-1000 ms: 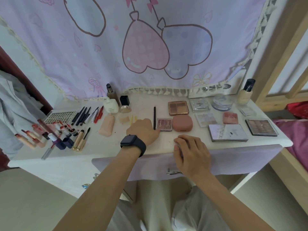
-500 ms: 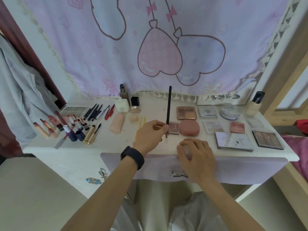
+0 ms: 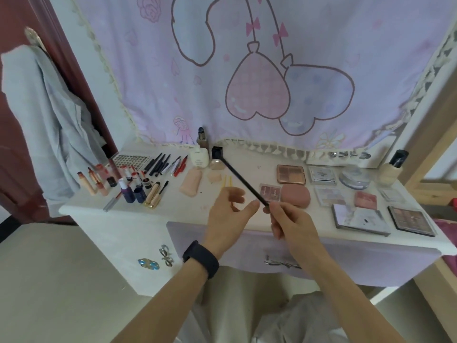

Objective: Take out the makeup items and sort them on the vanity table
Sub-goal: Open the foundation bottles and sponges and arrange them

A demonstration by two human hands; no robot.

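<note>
A thin black makeup pencil (image 3: 243, 183) slants up and to the left above the white vanity table (image 3: 173, 211). My right hand (image 3: 291, 224) pinches its lower end. Just left of that end my left hand (image 3: 227, 214) hovers with relaxed fingers, holding nothing. Behind the hands lie a small blush palette (image 3: 270, 192) and a pink compact (image 3: 295, 195). A row of black pencils (image 3: 158, 163) lies at the back left. Lipsticks (image 3: 99, 179) stand near the left edge.
Eyeshadow palettes (image 3: 290, 174) and a large dark palette (image 3: 410, 224) fill the right side. Bottles (image 3: 200, 157) stand at the back, and a beige tube (image 3: 191, 185) lies nearby. A grey garment (image 3: 44, 115) hangs at the left. The drawer handle (image 3: 282, 263) is below my hands.
The pencil, lifted off the table by my left hand, has passed to my right hand, which rose from the table edge. It now tilts left instead of standing upright.
</note>
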